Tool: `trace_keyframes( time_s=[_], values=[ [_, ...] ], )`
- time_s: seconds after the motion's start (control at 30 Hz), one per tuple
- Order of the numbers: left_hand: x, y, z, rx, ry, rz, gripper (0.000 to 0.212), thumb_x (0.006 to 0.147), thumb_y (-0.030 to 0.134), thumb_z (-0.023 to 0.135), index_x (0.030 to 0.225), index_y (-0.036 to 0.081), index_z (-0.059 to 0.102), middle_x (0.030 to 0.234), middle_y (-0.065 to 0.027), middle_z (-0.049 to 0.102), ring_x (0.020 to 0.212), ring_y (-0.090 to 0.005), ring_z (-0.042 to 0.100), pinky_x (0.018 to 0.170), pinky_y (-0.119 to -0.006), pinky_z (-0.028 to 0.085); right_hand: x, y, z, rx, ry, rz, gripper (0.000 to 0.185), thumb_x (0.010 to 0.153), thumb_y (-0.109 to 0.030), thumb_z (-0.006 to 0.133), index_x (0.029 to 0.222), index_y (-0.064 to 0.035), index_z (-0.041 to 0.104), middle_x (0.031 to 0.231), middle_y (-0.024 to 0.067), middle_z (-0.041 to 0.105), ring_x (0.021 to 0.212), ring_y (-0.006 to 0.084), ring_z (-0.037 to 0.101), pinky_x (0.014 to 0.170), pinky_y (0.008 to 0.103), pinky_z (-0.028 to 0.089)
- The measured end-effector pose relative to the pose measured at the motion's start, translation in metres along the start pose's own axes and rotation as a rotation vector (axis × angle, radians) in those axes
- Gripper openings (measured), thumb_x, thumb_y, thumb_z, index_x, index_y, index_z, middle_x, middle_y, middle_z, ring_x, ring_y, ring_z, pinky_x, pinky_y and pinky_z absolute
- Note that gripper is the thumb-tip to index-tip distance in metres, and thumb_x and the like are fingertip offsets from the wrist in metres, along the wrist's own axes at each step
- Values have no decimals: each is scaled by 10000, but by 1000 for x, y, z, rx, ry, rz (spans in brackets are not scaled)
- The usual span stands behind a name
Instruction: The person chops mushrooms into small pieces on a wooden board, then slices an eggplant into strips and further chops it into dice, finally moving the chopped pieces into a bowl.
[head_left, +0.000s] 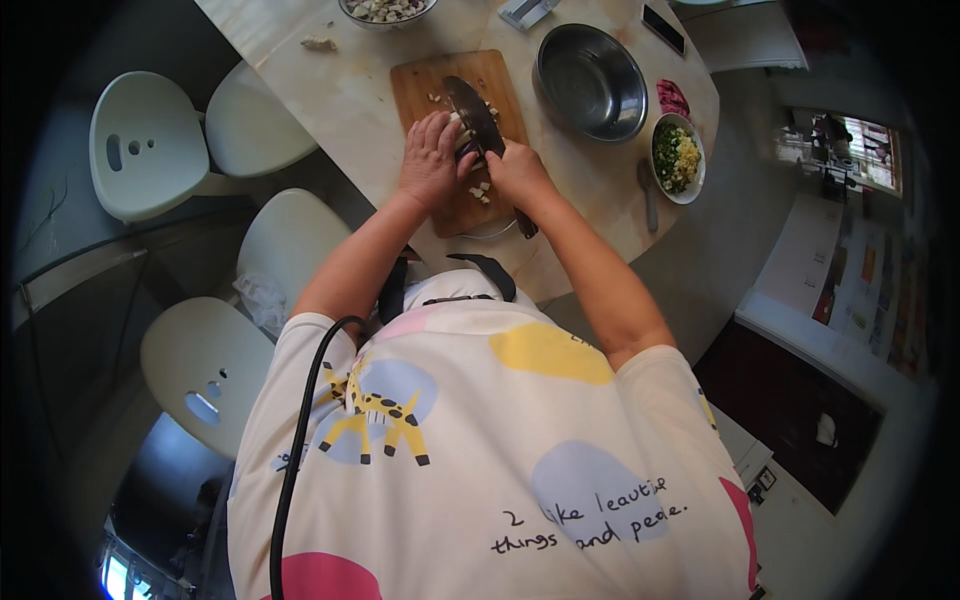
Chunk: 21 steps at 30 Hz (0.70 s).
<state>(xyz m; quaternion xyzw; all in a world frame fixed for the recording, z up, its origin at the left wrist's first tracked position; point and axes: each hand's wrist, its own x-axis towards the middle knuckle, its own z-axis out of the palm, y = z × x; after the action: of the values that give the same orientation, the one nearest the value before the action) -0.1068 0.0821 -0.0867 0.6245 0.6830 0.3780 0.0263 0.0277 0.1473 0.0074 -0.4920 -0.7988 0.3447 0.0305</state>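
On a wooden cutting board (499, 75), my left hand (433, 161) presses down on pieces of purple-skinned vegetable (465, 141), apparently eggplant. My right hand (519, 176) grips a broad dark-bladed kitchen knife (474, 111), whose handle end shows below the wrist. The blade lies right beside the left fingertips, against the vegetable; fingers hide part of the cut. Small pale diced pieces (480, 193) are scattered on the board, some near the blade and some close to the board's near end.
Right of the board stands a steel basin (591, 84). Beyond it are a bowl of chopped greens and pale minced bits (676, 159), a small grey-handled utensil (648, 196) and a phone (664, 30). A glass bowl of diced vegetable (386, 10) sits at the back. White chairs (150, 146) flank the table's left.
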Motion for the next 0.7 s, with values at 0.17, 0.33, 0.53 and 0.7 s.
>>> trace_keyframes(
  time_s=[0.17,0.33,0.53,0.7],
  values=[
    [0,2,-4,-56,60,2,468,770,195,642,1167,54,439,1255,-164,415,1201,-361,378,1036,-462,288,-21,-7,-10,-48,56,10,251,849,-212,522,886,20,609,830,261,623,829,427,600,750,466,483],
    [1,1,-4,-70,68,-4,416,762,134,641,1124,57,450,1241,-165,425,1182,-366,395,1016,-452,315,-37,-8,-19,-131,-49,0,240,848,-200,520,884,19,609,826,263,622,816,423,604,746,468,484],
    [4,3,-6,-29,32,6,433,733,118,652,1115,63,458,1202,-145,449,1163,-352,411,1004,-436,331,-32,-15,-19,-151,-138,87,203,816,-153,533,869,27,612,813,258,627,809,411,615,732,457,491],
    [3,3,-5,-4,13,-2,431,725,114,648,1110,62,461,1191,-137,455,1149,-343,417,1000,-433,332,-20,-29,-26,-210,-258,50,218,834,-150,542,885,51,609,792,272,617,779,435,601,698,455,483]
  ],
)
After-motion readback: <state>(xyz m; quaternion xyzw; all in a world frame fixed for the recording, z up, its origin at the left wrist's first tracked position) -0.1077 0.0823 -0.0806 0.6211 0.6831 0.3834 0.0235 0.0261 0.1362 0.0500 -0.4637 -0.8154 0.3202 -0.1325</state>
